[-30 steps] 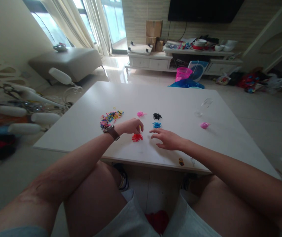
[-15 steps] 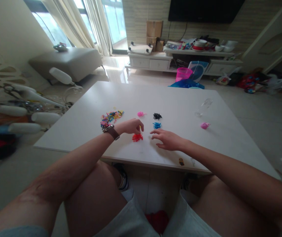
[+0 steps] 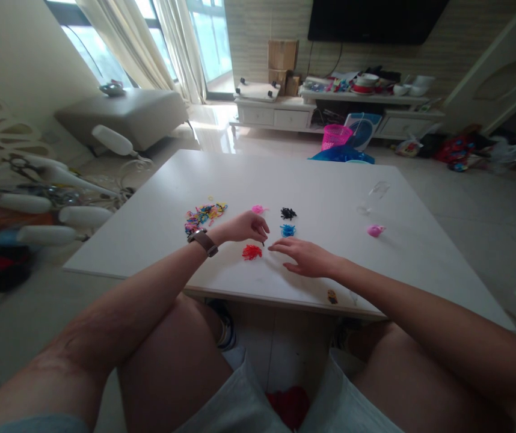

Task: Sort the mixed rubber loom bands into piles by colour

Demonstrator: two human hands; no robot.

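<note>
My left hand (image 3: 249, 227), with a watch (image 3: 204, 242) on its wrist, is closed in a pinch above the table. A small black rubber band (image 3: 263, 243) pokes out below its fingertips. Just below that hand lies a pile of red rubber bands (image 3: 252, 252). My right hand (image 3: 305, 255) faces it from the right, fingers stretched out and holding nothing visible. Beyond the right fingers are a blue pile (image 3: 287, 230) and a black pile (image 3: 288, 213). A pink pile (image 3: 258, 209) is partly hidden behind my left hand. Mixed-colour bands (image 3: 204, 215) are spread to the left.
On the white table (image 3: 330, 180), a pink toy-like object (image 3: 376, 231) and a clear container (image 3: 379, 190) stand at the right. A small yellow-brown figure (image 3: 332, 296) lies by the near edge. White lamp shades (image 3: 112, 139) reach in beside the table's left edge.
My left hand has shifted slightly right and up, and the dark band now shows under its fingertips. My right hand's fingers have come a little to the left, closer to it.
</note>
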